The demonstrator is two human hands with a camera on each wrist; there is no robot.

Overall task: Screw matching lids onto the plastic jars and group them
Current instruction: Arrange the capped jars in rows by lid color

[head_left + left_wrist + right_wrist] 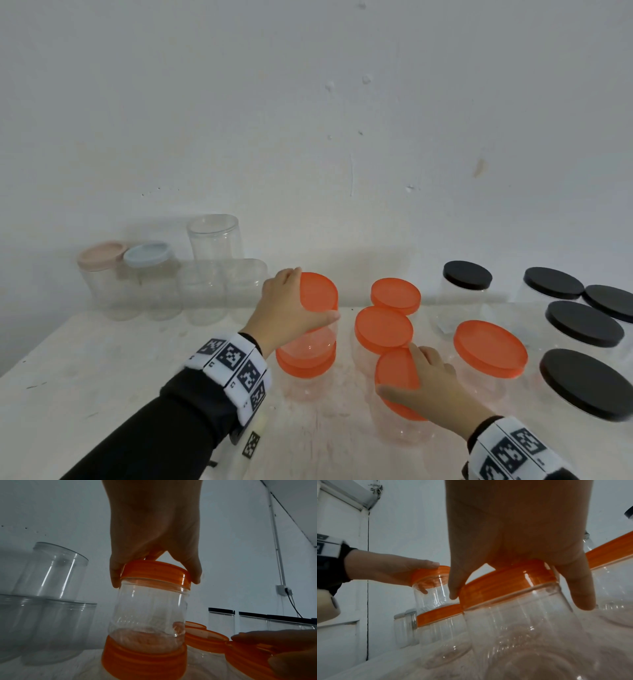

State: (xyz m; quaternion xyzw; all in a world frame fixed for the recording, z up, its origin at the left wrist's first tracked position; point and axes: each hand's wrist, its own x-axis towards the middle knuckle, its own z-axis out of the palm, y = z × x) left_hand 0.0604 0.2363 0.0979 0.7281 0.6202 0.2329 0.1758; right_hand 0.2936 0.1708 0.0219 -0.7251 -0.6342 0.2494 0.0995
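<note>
My left hand (pixel 291 308) grips the orange lid (pixel 320 291) of a small clear jar (pixel 149 615), which stands stacked on the orange lid (pixel 305 365) of a second jar. In the left wrist view my fingers (pixel 115 574) and thumb curl round that lid's rim. My right hand (pixel 431 380) grips from above the orange lid (pixel 508 582) of a clear jar (pixel 522 628) standing on the table at front centre. Three more orange-lidded jars (pixel 383 329) stand close behind and to the right of it.
Several black-lidded jars (pixel 582 322) crowd the right side of the white table (pixel 102 359). At back left, against the wall, stand a pink-lidded jar (pixel 99 257), a blue-lidded jar (pixel 147 255) and several lidless clear jars (pixel 212 240), one stacked on others.
</note>
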